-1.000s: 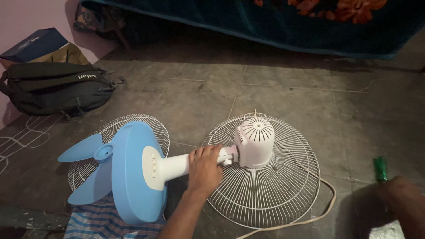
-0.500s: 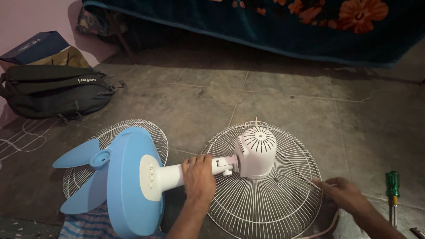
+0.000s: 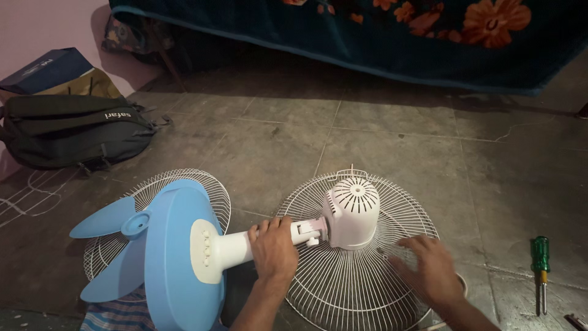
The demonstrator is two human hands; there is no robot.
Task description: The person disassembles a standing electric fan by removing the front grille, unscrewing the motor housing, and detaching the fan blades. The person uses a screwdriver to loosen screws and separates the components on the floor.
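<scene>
Left hand (image 3: pixel 274 248) clamped round white fan stem (image 3: pixel 236 248), fan lying on floor. Right hand (image 3: pixel 430 270) flat, fingers spread, on rear wire guard (image 3: pixel 361 288) under motor housing (image 3: pixel 351 211). Blades (image 3: pixel 101 219) and front guard (image 3: pixel 202 184) already off; screwdriver (image 3: pixel 540 265) idle. Far left: black backpack (image 3: pixel 73 129), blue flat box (image 3: pixel 46 68) behind.

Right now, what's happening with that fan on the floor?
A person has a table fan lying taken apart on the tiled floor. The left hand grips the white stem between the blue base and the motor housing. The right hand rests flat on the wire guard under the motor. A green-handled screwdriver lies untouched to the right.
</scene>
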